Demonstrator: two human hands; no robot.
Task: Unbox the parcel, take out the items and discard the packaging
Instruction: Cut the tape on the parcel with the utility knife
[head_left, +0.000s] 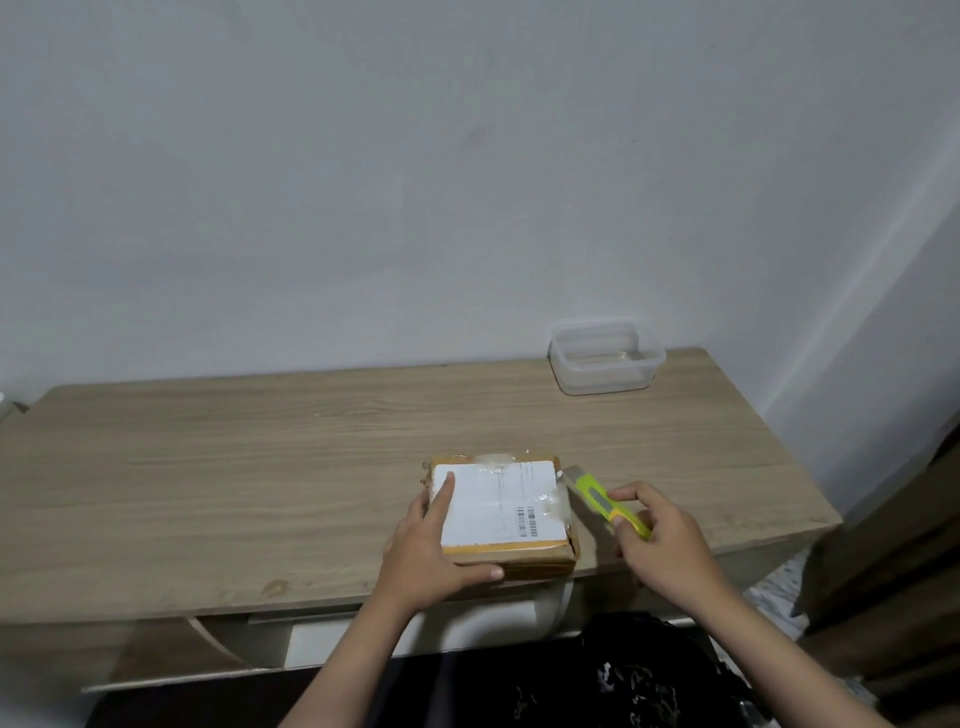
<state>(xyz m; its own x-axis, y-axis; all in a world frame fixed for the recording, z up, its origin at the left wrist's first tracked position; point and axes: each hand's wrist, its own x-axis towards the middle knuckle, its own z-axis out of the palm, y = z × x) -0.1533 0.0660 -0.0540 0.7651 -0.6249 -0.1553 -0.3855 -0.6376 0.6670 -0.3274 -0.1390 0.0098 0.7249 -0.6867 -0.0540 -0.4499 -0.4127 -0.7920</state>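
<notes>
A small, flat brown cardboard parcel (501, 512) with a white shipping label on top lies near the front edge of the light wood-grain worktop (260, 467), a little right of its middle; clear tape crosses its far edge and its right side, and its flaps are shut. The left hand (434, 551) rests on the parcel's near-left corner; its grip is spread wide, the forefinger laid flat across the label's left side, the thumb stretched along the front edge of the box, the other fingers hidden down the left side; it presses on the box rather than closing round it. The right hand (657, 540) sits just right of the parcel; its grip is closed round the rear half of a yellow-green utility knife (605, 501) with a grey slider, fingertips curled over the handle; the knife slants up and to the left, and its grey metal tip lies at the taped far-right corner of the parcel, though whether blade meets tape is too small to tell. A clear, rectangular plastic container (605, 358) stands at the far right of the worktop, well apart from the parcel, against the pale wall (415, 182).
</notes>
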